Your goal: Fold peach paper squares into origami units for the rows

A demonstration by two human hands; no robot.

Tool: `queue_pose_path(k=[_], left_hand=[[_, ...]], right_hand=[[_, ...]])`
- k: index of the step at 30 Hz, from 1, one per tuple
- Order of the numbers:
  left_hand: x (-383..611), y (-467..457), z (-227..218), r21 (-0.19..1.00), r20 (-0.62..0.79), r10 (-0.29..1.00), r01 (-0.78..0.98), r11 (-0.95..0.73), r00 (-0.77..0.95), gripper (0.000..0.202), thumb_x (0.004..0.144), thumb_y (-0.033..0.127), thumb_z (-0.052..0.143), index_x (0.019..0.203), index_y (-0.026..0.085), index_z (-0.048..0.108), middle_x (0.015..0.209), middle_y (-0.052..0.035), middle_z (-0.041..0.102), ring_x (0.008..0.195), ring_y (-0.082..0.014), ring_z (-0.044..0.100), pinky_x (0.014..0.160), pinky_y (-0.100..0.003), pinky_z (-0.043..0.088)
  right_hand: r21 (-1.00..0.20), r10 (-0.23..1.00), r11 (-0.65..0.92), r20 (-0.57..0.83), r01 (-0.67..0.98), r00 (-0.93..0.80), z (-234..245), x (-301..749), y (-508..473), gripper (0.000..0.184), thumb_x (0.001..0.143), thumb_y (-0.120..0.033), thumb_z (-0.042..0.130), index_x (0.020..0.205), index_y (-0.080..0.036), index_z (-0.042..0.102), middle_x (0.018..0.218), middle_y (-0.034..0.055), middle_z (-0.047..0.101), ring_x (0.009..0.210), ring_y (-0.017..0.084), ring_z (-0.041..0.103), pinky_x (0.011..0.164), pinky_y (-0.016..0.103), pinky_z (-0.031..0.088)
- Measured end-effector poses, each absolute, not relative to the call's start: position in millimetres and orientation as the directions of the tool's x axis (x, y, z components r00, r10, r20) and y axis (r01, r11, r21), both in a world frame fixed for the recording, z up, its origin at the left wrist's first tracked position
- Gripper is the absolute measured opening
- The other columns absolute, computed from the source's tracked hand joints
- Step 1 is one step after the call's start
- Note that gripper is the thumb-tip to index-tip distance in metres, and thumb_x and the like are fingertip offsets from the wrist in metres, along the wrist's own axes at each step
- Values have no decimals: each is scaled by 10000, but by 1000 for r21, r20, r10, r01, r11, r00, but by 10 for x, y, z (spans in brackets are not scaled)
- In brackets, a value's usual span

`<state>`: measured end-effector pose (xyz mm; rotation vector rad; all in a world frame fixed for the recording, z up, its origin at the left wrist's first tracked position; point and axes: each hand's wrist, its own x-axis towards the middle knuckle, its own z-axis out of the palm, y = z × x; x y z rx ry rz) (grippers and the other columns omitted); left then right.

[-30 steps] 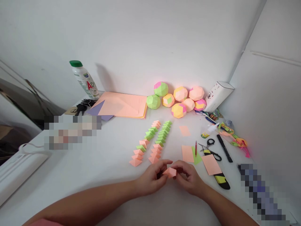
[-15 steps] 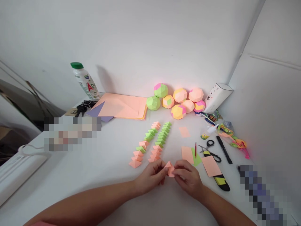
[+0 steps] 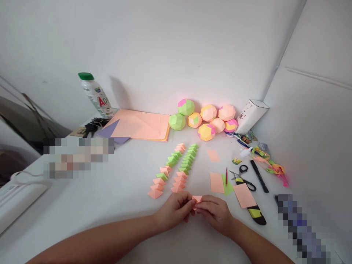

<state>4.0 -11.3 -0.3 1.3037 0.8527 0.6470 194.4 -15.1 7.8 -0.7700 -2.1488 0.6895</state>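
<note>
Between my two hands is a small piece of folded peach paper [image 3: 197,199], its top edge now flat. My left hand [image 3: 177,209] pinches it from the left with thumb and fingers. From the right, the thumb and fingers of my right hand [image 3: 217,212] close on its other side. Just beyond my left hand lie two slanting rows of folded paper units: a left row [image 3: 162,176] and a right row [image 3: 187,163], each mixing peach and green. Part of the held paper is hidden by my fingers.
Several faceted paper balls [image 3: 206,132] sit against the wall. Peach sheets [image 3: 140,124] and a bottle [image 3: 96,95] are at the back left. To the right lie paper pieces [image 3: 217,182], scissors [image 3: 243,169], a utility knife [image 3: 257,215], a glue bottle [image 3: 242,156] and a black pen [image 3: 259,176].
The held paper has gone from a pointed top to a flat top edge and shows smaller. My right hand has come closer to my left. The view has shifted slightly.
</note>
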Motion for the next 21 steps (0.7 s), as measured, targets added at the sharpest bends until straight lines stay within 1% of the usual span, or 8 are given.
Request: queue_pose_path(k=[3, 6, 8, 10, 13, 15, 18, 21], left_hand=[[32, -108, -3, 985, -160, 814, 39, 167, 558, 386, 849, 512, 473, 725, 154, 545, 642, 11, 586, 468, -73, 464, 478, -201, 354], [25, -107, 13, 983, -178, 806, 72, 167, 565, 392, 861, 496, 459, 699, 152, 554, 551, 29, 540, 449, -78, 447, 474, -204, 344], [25, -109, 19, 981, -194, 809, 93, 171, 555, 399, 866, 495, 449, 672, 158, 539, 504, 42, 502, 437, -82, 438, 464, -205, 335], [28, -113, 17, 980, -199, 814, 104, 170, 546, 393, 867, 492, 444, 667, 163, 522, 507, 42, 496, 440, -86, 441, 456, -204, 329], [28, -121, 10, 982, -187, 816, 136, 134, 547, 367, 882, 455, 422, 683, 163, 519, 500, 44, 482, 444, -89, 435, 455, -202, 324], [24, -123, 12, 983, -169, 817, 156, 98, 551, 337, 890, 406, 413, 685, 160, 520, 502, 43, 479, 454, -91, 435, 462, -201, 328], [23, -123, 21, 984, -143, 818, 167, 59, 557, 286, 883, 325, 415, 677, 156, 519, 527, 36, 492, 476, -91, 440, 474, -202, 335], [37, -121, 23, 990, -126, 804, 120, 69, 581, 226, 864, 297, 437, 725, 151, 539, 589, 26, 520, 485, -86, 432, 462, -198, 327]], right_hand=[[-732, 744, 614, 415, 294, -523, 84, 1930, -150, 155, 892, -162, 504, 885, -196, 656, 669, 39, 646, 608, 139, 597, 586, 237, 512], [-758, 781, 576, 399, 306, -481, 85, 1922, -146, 137, 882, -182, 521, 817, -201, 640, 592, 8, 622, 551, 130, 573, 548, 228, 486], [-759, 806, 559, 402, 334, -434, 89, 1920, -142, 115, 861, -196, 552, 779, -198, 633, 600, 8, 614, 555, 133, 567, 540, 231, 476], [-767, 831, 532, 394, 358, -392, 98, 1917, -140, 109, 840, -202, 581, 746, -192, 637, 613, 15, 600, 579, 141, 565, 543, 236, 472], [-809, 863, 477, 355, 344, -361, 116, 1904, -144, 124, 822, -204, 604, 708, -185, 651, 579, 11, 568, 587, 147, 554, 546, 245, 466], [-858, 888, 411, 301, 309, -346, 124, 1890, -154, 133, 815, -199, 612, 691, -181, 657, 563, 5, 556, 568, 141, 545, 534, 244, 461], [-941, 937, 247, 172, 230, -304, 117, 1871, -175, 137, 806, -192, 618, 674, -173, 648, 574, -6, 548, 520, 119, 544, 496, 230, 457], [-988, 961, 93, 57, 123, -271, 90, 1866, -200, 111, 798, -213, 629, 696, -169, 628, 613, -12, 559, 489, 104, 561, 481, 227, 470]])
